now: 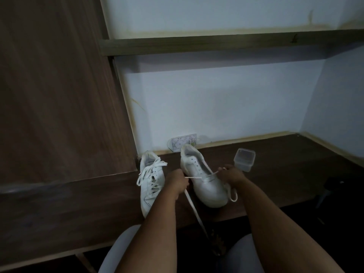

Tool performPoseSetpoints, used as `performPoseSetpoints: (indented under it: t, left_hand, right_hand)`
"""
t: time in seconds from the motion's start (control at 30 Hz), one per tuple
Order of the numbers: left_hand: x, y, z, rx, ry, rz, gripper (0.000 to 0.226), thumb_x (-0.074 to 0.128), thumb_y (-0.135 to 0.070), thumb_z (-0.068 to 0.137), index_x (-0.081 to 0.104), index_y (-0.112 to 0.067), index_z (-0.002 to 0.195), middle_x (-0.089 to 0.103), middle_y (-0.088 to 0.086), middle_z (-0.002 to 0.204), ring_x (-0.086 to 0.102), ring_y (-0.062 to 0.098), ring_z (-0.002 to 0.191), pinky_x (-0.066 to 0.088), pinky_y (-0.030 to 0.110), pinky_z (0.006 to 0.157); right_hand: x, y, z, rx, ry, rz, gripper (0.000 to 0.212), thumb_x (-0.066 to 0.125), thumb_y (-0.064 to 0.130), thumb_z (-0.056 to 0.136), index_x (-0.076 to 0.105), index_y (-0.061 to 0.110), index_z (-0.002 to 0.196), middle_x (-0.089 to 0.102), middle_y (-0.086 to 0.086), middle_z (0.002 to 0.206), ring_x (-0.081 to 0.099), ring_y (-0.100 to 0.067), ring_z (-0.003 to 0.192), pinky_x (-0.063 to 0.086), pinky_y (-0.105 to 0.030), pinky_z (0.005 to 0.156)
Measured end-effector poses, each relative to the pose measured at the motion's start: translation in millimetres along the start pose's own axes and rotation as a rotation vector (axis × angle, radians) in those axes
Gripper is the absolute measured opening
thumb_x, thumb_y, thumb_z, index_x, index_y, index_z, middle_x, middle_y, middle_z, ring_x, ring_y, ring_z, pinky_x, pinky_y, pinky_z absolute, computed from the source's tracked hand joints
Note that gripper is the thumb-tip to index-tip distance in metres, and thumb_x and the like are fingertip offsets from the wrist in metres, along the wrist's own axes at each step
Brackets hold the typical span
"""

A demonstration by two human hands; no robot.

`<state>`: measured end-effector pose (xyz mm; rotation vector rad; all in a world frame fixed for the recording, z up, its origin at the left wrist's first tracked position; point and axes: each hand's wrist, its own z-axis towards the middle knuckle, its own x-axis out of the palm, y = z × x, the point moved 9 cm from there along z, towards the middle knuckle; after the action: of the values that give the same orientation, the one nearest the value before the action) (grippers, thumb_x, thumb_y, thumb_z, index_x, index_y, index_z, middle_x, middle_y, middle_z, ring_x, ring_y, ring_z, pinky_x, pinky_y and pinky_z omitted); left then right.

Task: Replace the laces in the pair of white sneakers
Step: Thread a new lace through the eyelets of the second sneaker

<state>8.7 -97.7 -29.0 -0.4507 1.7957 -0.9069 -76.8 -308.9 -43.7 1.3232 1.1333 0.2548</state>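
Two white sneakers stand on a dark wooden desk point(275, 174). The left sneaker point(150, 186) is laced, with loose lace ends lying across its top. The right sneaker point(204, 180) has a white lace point(194, 207) running through its lowest eyelets only. My left hand point(177, 182) grips one end of that lace, and its long tail hangs over the desk's front edge. My right hand point(232, 175) pinches the other end just right of the shoe, and a loop of lace lies by the toe.
A clear plastic container point(244, 159) stands behind my right hand. A printed card point(183, 143) leans against the white wall behind the shoes. A wooden cabinet side point(59, 95) rises at the left, with a shelf point(226, 43) above. My knees show below the desk edge.
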Motion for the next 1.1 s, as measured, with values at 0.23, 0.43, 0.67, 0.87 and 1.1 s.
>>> performPoseSetpoints:
  t: [0.23, 0.43, 0.67, 0.87, 1.1]
  left_hand:
    - [-20, 14, -2, -0.318, 0.03, -0.846, 0.026, 0.038, -0.004, 0.092, 0.039, -0.014, 0.068, 0.031, -0.001, 0.054, 0.024, 0.008, 0.036, 0.024, 0.019, 0.035]
    - [-14, 12, -4, -0.227, -0.024, -0.364, 0.055, 0.057, -0.032, 0.069, 0.061, -0.002, 0.115, 0.063, 0.017, 0.111, 0.061, 0.028, 0.099, 0.041, 0.028, 0.063]
    - [-15, -12, 0, -0.026, -0.178, 0.157, 0.035, 0.054, -0.027, 0.084, 0.057, -0.009, 0.114, 0.059, 0.011, 0.12, 0.058, 0.03, 0.108, 0.047, 0.035, 0.083]
    - [-21, -63, 11, 0.413, -0.216, 0.266, 0.036, 0.051, -0.004, 0.087, 0.064, -0.034, 0.1, 0.055, -0.003, 0.125, 0.049, 0.019, 0.118, 0.046, 0.033, 0.09]
    - [20, -80, 13, 0.635, 0.068, 0.618, 0.053, 0.061, -0.009, 0.086, 0.048, -0.027, 0.134, 0.035, -0.005, 0.147, 0.027, 0.022, 0.137, 0.035, 0.044, 0.106]
  right_hand:
    - [-25, -29, 3, 0.125, -0.043, 0.275, 0.03, 0.046, 0.019, 0.099, 0.066, 0.002, 0.083, 0.066, -0.02, 0.093, 0.052, -0.017, 0.064, 0.044, -0.03, 0.061]
    - [-5, -16, -8, 0.106, 0.066, 0.414, 0.045, 0.041, 0.021, 0.101, 0.063, 0.0, 0.069, 0.056, -0.014, 0.068, 0.044, -0.021, 0.058, 0.039, -0.031, 0.059]
    - [-51, 5, -11, 0.08, -0.23, -0.129, 0.051, 0.033, 0.038, 0.102, 0.058, -0.004, 0.115, 0.062, -0.024, 0.111, 0.059, -0.036, 0.105, 0.044, -0.036, 0.084]
    - [-35, 44, -19, -0.192, -0.095, -0.119, 0.029, 0.046, -0.001, 0.093, 0.057, 0.002, 0.119, 0.065, -0.016, 0.103, 0.062, -0.025, 0.091, 0.047, -0.03, 0.071]
    - [22, 54, -29, -0.213, -0.033, -0.132, 0.016, 0.05, 0.014, 0.096, 0.058, 0.006, 0.084, 0.066, -0.016, 0.081, 0.057, -0.016, 0.055, 0.047, -0.02, 0.047]
